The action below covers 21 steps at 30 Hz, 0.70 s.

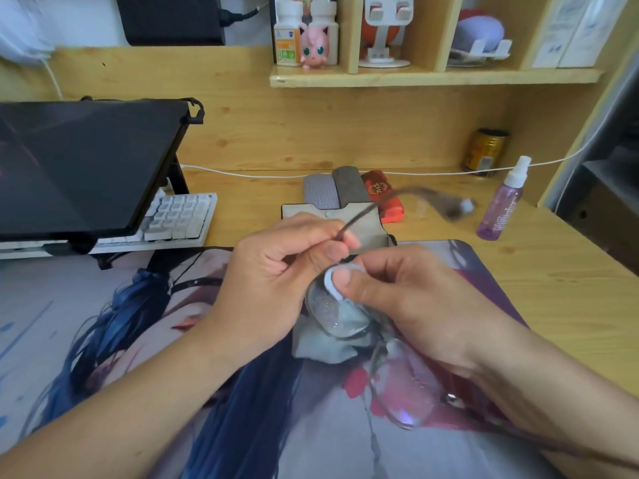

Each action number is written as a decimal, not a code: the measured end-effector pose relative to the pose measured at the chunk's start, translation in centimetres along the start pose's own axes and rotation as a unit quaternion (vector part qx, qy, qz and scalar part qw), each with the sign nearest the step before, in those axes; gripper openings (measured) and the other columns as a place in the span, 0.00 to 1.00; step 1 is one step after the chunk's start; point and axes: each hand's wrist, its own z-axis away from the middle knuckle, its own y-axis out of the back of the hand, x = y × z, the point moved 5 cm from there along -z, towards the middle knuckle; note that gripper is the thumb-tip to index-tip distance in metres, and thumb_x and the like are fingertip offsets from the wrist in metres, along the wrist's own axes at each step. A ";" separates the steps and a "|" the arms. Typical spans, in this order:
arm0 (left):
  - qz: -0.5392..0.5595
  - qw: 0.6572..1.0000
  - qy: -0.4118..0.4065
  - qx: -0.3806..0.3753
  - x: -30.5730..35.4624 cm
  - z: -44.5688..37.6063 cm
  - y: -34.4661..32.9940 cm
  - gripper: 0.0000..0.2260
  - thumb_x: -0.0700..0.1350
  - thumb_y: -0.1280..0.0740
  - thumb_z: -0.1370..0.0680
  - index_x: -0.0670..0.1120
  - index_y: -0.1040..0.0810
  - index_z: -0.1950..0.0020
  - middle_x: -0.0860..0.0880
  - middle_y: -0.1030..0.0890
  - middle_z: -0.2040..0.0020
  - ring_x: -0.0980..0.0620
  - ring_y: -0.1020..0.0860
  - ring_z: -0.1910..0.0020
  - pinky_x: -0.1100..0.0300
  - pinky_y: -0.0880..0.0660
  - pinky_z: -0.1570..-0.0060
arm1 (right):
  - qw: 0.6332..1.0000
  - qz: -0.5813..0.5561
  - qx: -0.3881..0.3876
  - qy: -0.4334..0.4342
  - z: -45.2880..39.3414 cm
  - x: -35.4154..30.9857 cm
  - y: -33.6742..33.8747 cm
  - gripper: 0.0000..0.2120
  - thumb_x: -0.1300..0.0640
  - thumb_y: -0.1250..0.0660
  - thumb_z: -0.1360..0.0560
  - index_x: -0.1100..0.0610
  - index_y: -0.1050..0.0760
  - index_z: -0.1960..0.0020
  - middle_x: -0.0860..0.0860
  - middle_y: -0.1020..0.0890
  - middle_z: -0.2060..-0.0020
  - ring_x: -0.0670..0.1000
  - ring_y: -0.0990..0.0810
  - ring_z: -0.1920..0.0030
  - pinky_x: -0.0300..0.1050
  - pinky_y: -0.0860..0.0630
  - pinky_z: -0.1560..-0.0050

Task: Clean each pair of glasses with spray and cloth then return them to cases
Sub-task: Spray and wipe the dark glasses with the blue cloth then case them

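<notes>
Over the printed desk mat (103, 340), in front of the open glasses case (366, 219), the left hand (276, 281) is pinching the glasses (340, 316) near the temple hinge. The right hand (390, 295) is pressing a grey cloth (323, 344) round one lens, thumb on top. The spray bottle (499, 205) is standing well right of the case. The frame looks light, thin and bendable, the wet lens slippery: best holding the rim, not the arm.

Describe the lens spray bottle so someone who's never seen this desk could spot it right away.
Start at the wooden desk and look to its right rear, near the white cable along the back wall. The spray bottle stands upright there, in front of a dark and gold can. It alone is clear purple with a white pump top.
</notes>
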 end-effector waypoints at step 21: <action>-0.027 0.999 0.017 0.011 -0.1 -0.1 0.4 0.06 0.43 0.30 0.23 0.53 0.14 0.54 0.55 0.19 0.57 0.59 0.20 0.55 0.68 0.26 0.52 | 0.977 -0.207 -0.033 -0.048 -0.2 1.0 -0.5 0.12 0.69 0.30 0.25 0.71 0.22 0.43 0.66 0.17 0.49 0.60 0.17 0.49 0.49 0.20 0.45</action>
